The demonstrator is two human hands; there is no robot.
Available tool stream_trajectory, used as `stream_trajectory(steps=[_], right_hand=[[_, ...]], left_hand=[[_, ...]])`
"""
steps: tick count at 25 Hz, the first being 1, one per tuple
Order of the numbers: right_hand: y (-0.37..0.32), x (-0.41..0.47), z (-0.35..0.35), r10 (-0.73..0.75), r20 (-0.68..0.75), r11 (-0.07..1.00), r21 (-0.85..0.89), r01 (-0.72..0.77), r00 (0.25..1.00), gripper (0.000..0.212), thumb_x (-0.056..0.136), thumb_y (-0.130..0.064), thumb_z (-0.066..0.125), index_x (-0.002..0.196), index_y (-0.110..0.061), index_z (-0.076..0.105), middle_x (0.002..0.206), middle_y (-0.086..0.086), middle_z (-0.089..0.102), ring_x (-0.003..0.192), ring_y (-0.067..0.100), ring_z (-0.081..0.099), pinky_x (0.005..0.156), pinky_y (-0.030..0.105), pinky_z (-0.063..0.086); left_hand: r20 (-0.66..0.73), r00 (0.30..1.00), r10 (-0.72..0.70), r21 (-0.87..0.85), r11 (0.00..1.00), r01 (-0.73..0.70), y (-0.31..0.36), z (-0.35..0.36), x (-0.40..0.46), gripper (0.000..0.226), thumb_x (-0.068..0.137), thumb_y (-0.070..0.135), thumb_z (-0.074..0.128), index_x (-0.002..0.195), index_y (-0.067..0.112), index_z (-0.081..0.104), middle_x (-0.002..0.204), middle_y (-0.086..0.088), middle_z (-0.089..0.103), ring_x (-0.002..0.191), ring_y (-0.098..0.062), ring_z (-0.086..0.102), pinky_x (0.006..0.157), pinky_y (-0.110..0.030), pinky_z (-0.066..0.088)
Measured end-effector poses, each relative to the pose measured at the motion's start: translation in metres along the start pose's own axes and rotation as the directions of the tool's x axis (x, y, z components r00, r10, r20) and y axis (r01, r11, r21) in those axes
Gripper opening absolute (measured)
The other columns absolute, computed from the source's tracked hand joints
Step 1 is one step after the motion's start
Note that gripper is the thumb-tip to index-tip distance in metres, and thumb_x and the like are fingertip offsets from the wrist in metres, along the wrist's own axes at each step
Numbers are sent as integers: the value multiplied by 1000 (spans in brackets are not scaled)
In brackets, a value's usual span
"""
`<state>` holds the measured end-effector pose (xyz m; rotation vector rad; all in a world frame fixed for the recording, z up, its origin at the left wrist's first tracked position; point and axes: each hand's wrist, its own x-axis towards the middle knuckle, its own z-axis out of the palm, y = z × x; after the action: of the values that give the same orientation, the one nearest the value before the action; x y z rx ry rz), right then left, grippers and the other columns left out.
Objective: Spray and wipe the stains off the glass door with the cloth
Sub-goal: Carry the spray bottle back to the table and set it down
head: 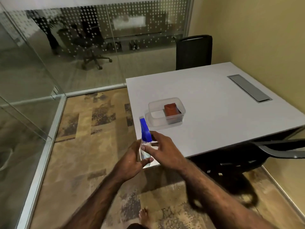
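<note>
Both hands meet around a clear plastic spray bottle with a blue trigger head (145, 138), held just off the near-left corner of the white square table (206, 100). The bottle looks light and stiff, its smooth wall probably slippery when wet, so the narrow neck under the trigger seems the safest hold. The left hand (132, 161) cups the lower body, fingers half curled against it; the right hand (163, 149) closes loosely near the neck, fingers spread, thumb by the blue head. The folded rust-red cloth (171, 109), soft and easily pinched anywhere, lies in a clear plastic tub (165, 106) on the table, just beyond the bottle. The glass door (24, 80) stands well left of the table.
</note>
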<state>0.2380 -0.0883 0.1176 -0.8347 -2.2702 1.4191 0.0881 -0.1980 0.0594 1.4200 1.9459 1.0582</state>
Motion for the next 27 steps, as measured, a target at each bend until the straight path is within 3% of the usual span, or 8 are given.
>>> stream_trajectory(steps=[7, 11, 15, 17, 19, 22, 26, 27], right_hand=[[21, 91, -8, 96, -32, 995, -24, -97, 995, 56, 104, -37, 73, 155, -24, 53, 155, -2, 63, 131, 15, 63, 111, 31, 49], [29, 139, -16, 107, -78, 993, -40, -110, 991, 55, 104, -35, 74, 154, -21, 55, 151, 0, 66, 131, 17, 65, 114, 37, 52], [38, 175, -13, 129, -75, 989, -62, -134, 989, 53, 104, -32, 74, 153, -17, 57, 150, 2, 67, 132, 19, 66, 116, 40, 54], [46, 190, -10, 138, -60, 987, -74, -142, 989, 52, 104, -28, 73, 152, -15, 58, 150, 4, 67, 133, 20, 65, 117, 41, 54], [55, 200, -7, 160, -47, 983, -79, -163, 986, 52, 104, -27, 73, 152, -14, 58, 151, 5, 66, 133, 22, 65, 118, 43, 53], [68, 213, -4, 186, -18, 979, -78, -187, 982, 52, 104, -27, 73, 152, -13, 58, 151, 6, 66, 134, 24, 65, 119, 46, 53], [83, 227, -4, 212, 42, 976, -61, -210, 976, 52, 103, -28, 75, 151, -14, 59, 153, 7, 65, 135, 25, 64, 119, 45, 53], [86, 230, -5, 212, 57, 976, -61, -209, 976, 54, 103, -28, 75, 153, -16, 59, 154, 7, 64, 136, 24, 64, 118, 44, 53]], left_hand=[[78, 995, -60, -7, 998, 61, -34, -9, 98, 76, 88, 58, 74, 153, 38, 40, 149, 17, 55, 135, -6, 56, 117, -46, 50], [96, 993, -75, 12, 997, 74, -44, -18, 147, 75, 92, 41, 78, 155, 27, 40, 143, 19, 50, 128, -4, 53, 112, -30, 45], [106, 989, -103, 13, 995, 102, -63, -25, 178, 72, 91, 32, 81, 152, 20, 43, 144, 7, 57, 130, -11, 57, 115, -37, 50], [118, 981, -153, 18, 988, 152, -76, -24, 190, 70, 94, 20, 79, 153, 14, 42, 145, 6, 53, 131, -9, 53, 113, -30, 50], [169, 970, -174, 10, 984, 175, -85, -21, 196, 58, 100, 8, 70, 151, 8, 43, 146, 4, 52, 128, -14, 56, 105, -24, 51], [107, 985, -134, -40, 989, 139, -108, -15, 205, 54, 101, -7, 63, 150, 7, 45, 151, -12, 51, 136, -26, 56, 90, -27, 62], [144, 952, -268, -181, 939, 292, -115, -2, 215, 61, 96, -1, 73, 148, 15, 47, 149, -2, 56, 132, -9, 59, 99, -26, 58], [154, 940, -303, -176, 928, 328, -114, 2, 216, 60, 97, -2, 72, 148, 15, 47, 148, 2, 56, 127, -2, 60, 99, -17, 54]])
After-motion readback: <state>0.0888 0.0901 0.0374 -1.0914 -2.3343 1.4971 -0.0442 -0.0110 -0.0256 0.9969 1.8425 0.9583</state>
